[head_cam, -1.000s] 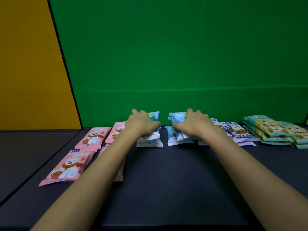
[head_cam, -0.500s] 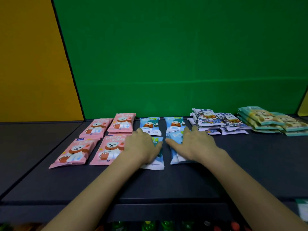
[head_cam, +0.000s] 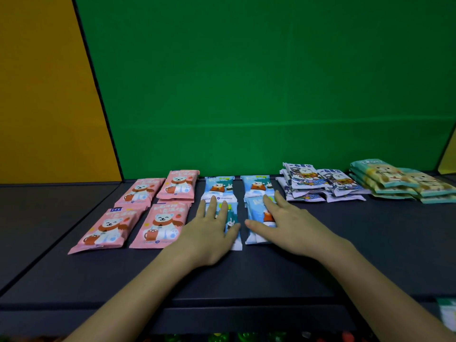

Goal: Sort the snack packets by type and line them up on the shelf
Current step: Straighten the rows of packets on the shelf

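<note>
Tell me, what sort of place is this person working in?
Probably a mock shop display rather than a real store: a dark shelf holds snack packets grouped by colour, a plain green backdrop stands behind, and what look like bottle tops show below.

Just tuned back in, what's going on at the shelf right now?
A person is lining up snack packets on the dark shelf. The left hand lies flat on the front-left blue packet and the right hand flat on the front-right blue packet, with the rear blue packets just behind them. The pink packets sit in a two-by-two block at the left. The white packets and teal packets at the right lie in loose overlapping piles, not lined up yet.
</note>
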